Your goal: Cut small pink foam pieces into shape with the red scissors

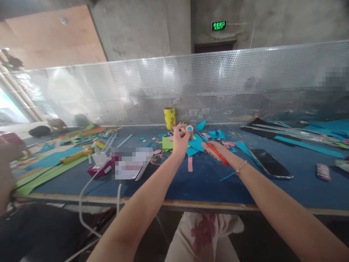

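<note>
My left hand (180,140) pinches a small round pink paper piece with a blue middle (189,129), held up over the table. In my right hand (214,150) is a pair of scissors (222,157) with red handles; its blades point up and left, close to the paper piece. Whether the blades touch the paper I cannot tell. Blue paper scraps (195,148) lie heaped under both hands, mixed with pink bits. A pink paper strip (190,163) sits just below the heap, and a green paper piece (166,143) lies left of my left hand.
A yellow can-shaped container (169,118) stands by the perforated metal screen (136,91). A phone (269,163) lies right; a purple power strip (100,168) and a yellow glue gun (76,155) are left. Another person's arm (5,178) shows at the left edge.
</note>
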Demonstrator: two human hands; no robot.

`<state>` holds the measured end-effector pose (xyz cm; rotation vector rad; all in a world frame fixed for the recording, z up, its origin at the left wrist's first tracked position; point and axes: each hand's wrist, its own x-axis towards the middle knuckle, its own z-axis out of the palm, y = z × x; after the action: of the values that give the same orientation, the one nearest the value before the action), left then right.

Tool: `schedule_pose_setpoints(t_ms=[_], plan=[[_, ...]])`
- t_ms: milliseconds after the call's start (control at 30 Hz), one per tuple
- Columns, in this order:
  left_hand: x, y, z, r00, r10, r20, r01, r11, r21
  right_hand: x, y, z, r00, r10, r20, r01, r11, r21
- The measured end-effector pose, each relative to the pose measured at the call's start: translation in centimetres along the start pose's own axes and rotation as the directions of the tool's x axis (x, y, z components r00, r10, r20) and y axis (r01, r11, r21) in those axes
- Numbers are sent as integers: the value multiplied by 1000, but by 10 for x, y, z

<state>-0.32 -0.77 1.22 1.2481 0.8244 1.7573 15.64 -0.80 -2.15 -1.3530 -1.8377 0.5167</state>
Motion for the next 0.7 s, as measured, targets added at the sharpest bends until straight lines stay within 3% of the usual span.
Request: schedule_pose_setpoints(t_ms=[133,300,700], plan=[[0,1,-2,999,31,22,-32,998,50,-8,-13,-2,987,77,138,-98,983,156],[-1,1,-1,997,29,72,-33,998,49,-14,-27,-6,967,142,212,-197,944,266],[-5,3,1,991,79,110,-91,990,111,-21,-46,-13,946,231,229,-297,900,319]])
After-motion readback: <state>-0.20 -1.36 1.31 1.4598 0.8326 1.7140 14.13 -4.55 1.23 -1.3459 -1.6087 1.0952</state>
